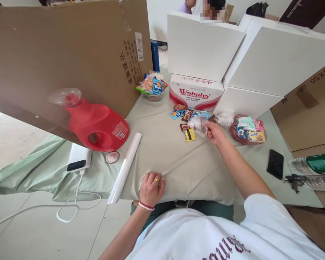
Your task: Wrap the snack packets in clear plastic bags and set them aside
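Over the back middle of the cloth-covered table, my right hand [215, 133] pinches a crumpled clear plastic bag [198, 124]. Small wrapped snacks lie under and around it, among them a yellow packet [190, 134], a brown packet [187, 115] and a blue packet [175, 114]. More crumpled clear plastic [225, 118] is just right of the hand. My left hand [152, 187] rests palm down at the table's front edge, fingers loosely bent, thumb apart, holding nothing.
A bowl of snacks [154, 96] stands back left; a reddish basket [235, 134] of packets is at right. Around are a red jug [97, 124], white roll [124, 168], power bank [79, 158], phone [275, 164], bottles [318, 164], a Wahaha box [196, 92] and tall cardboard [65, 50]. A person [199, 7] is behind.
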Motion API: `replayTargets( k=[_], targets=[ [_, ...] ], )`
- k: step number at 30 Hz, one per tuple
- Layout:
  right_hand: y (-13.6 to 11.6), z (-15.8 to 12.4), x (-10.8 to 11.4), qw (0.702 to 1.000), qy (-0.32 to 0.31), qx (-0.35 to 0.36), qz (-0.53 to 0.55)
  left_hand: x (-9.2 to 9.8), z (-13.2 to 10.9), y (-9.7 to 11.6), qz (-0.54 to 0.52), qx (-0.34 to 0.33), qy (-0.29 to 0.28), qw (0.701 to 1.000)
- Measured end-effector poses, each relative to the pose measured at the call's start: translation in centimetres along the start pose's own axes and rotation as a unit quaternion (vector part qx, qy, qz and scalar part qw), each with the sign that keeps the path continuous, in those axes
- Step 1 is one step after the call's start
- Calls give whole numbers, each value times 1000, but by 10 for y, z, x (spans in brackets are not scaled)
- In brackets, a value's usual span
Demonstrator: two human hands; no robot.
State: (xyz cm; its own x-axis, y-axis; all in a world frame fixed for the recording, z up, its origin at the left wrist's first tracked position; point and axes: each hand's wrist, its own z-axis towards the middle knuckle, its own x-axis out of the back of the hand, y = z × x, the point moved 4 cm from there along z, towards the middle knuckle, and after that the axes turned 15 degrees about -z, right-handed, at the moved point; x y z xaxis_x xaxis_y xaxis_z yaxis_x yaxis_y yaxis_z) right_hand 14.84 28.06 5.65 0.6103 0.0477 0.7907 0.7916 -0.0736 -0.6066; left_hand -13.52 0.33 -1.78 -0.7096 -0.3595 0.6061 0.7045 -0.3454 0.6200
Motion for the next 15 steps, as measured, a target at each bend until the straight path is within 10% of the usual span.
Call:
replayTargets(
  k=[3,7,10,13,15],
  targets=[
    [38,-90,-19,941,-99,-116,300,7,3,5,-92,54,32,994],
    [71,-187,-25,893,-53,-188,406,-9,15,35,-286,169,-43,942],
    [67,-229,-28,882,-34,-191,430,-53,24,68,-494,332,-186,782],
    [47,-248,-40,876,-79,-171,444,-96,32,90,-620,487,-215,576],
    [34,-255,-49,864,-117,-159,464,-116,40,96,-668,502,-230,499]
  ],
)
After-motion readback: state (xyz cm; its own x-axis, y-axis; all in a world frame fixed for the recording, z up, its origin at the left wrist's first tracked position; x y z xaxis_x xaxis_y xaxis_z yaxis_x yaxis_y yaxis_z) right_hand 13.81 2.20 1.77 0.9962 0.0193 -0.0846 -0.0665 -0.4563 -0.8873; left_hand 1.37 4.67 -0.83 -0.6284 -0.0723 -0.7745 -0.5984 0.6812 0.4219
